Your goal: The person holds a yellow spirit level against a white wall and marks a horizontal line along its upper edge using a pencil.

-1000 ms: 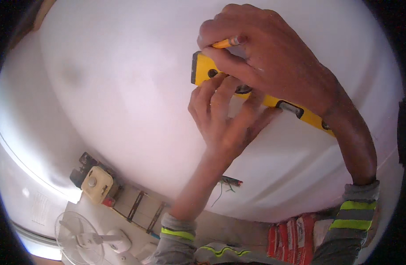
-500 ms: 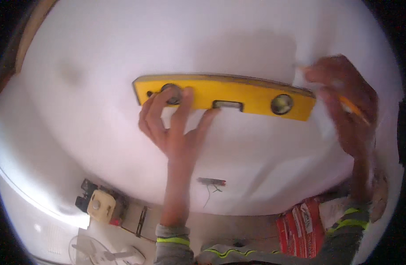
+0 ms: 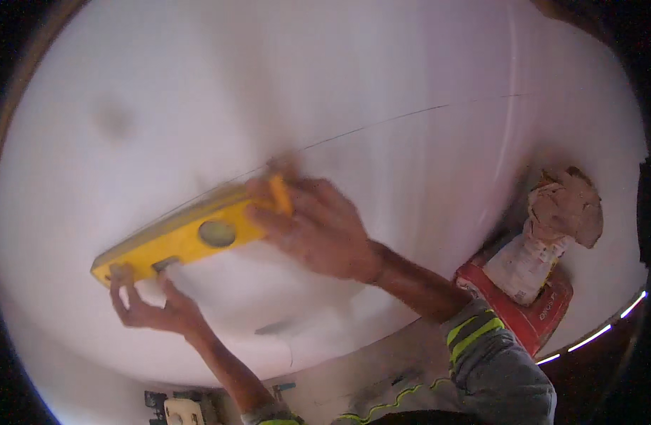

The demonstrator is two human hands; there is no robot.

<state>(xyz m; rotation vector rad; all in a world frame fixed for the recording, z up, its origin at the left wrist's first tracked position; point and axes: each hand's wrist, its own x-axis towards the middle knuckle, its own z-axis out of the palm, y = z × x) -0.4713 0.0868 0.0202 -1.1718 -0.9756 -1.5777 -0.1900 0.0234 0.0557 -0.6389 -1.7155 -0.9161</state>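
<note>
A yellow spirit level [image 3: 173, 237] lies tilted against the white wall [image 3: 382, 64], its right end higher than its left. My left hand [image 3: 159, 309] grips its lower edge near the left end, fingertips on the yellow face. My right hand [image 3: 325, 230], smeared by motion, is at the level's right end with an orange-yellow pencil [image 3: 281, 195] between its fingers. A thin dark line [image 3: 375, 127] runs along the level's top edge and on to the right across the wall. The pencil's tip is too blurred to make out.
At the right stand a red bag [image 3: 559, 294] and a white paper bag [image 3: 517, 269], with torn brown paper [image 3: 566, 212] above. Below the level is a slot in the wall [image 3: 274, 327] with a thin wire. A cream-coloured object [image 3: 182, 411] sits at the lower left.
The view has swung to the right, showing more wall and the drawn line. The level appears further left and more tilted. My right hand has come in to its right end.
</note>
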